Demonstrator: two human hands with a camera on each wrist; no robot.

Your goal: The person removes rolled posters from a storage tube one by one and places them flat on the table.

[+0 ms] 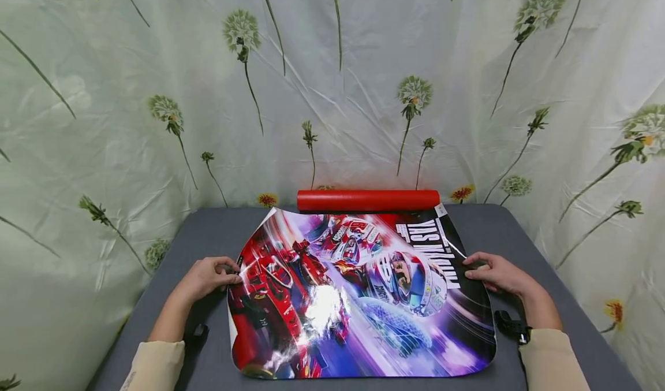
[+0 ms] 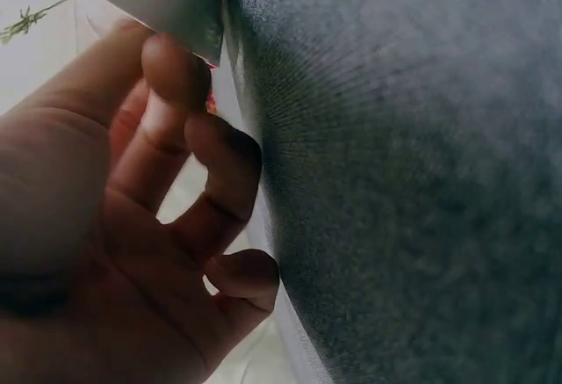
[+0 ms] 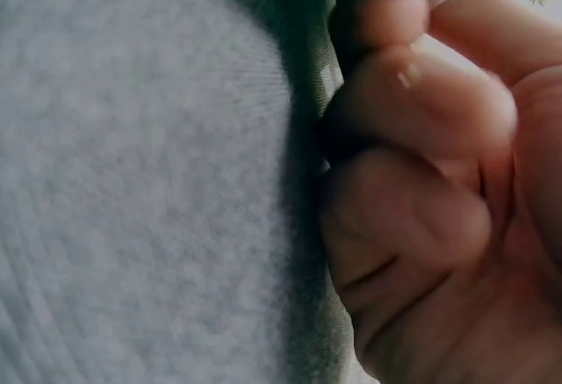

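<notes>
A glossy racing poster (image 1: 332, 298) with a red car and two helmets lies across the grey table, its edges curling up a little. At its left edge my left hand (image 1: 210, 278) pinches the sheet between thumb and fingers; the left wrist view shows the poster's corner (image 2: 189, 15) at the fingertips (image 2: 176, 72). On the opposite edge my right hand (image 1: 501, 275) pinches the black side of the poster. In the right wrist view its other fingers (image 3: 421, 103) are curled beneath the sheet, close to the tabletop.
A red cylinder (image 1: 368, 199) lies lengthwise along the table's back edge, just behind the poster. The grey cloth-covered table (image 1: 200, 229) meets a pale curtain (image 1: 337, 90) printed with dandelions. Dark straps (image 1: 511, 324) sit at the wrists.
</notes>
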